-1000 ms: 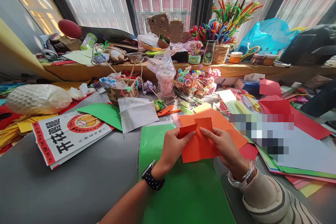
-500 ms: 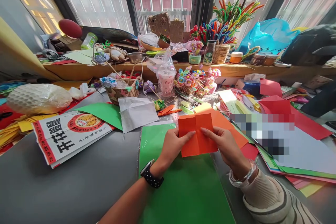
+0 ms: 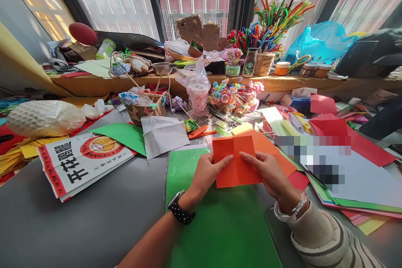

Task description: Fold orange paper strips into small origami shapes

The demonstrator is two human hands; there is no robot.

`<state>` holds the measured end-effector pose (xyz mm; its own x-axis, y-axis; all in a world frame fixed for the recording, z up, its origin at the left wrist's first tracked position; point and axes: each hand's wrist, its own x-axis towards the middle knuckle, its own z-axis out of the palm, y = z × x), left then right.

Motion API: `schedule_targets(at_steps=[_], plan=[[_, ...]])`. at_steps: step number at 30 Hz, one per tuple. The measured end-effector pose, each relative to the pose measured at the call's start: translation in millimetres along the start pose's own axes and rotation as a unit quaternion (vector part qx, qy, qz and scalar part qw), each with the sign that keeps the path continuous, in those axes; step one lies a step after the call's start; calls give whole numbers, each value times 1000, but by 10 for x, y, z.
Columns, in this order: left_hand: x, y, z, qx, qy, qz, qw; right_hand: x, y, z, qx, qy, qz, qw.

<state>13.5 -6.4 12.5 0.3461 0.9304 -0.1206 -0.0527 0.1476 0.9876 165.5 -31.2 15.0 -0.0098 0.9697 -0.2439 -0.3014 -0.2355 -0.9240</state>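
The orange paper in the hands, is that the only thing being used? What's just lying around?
In use: orange paper, left hand, right hand, green sheet underneath.
Lying about: printed packet, white paper, flower basket, pipe cleaners, red paper.

Two hands (image 3: 207,173) (image 3: 270,173), one orange sheet (image 3: 237,161), one watch (image 3: 180,212), two green sheets (image 3: 220,226) (image 3: 125,134), one white bag (image 3: 163,134).
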Motion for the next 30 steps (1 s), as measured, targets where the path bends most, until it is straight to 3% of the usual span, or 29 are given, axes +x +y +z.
schedule_targets(at_steps=[5,15,23,30], plan=[[1,-2,14,4,2,4,1000,-5,13,10,5,9,2,1000],[-22,-42,46,81,67,60,993,1,18,31,41,1,35,999],[-3,0,14,25,31,19,999,-6,10,2,-33,-9,-6,999],[0,-16,23,72,30,27,997,5,25,-1,-35,2,-10,999]])
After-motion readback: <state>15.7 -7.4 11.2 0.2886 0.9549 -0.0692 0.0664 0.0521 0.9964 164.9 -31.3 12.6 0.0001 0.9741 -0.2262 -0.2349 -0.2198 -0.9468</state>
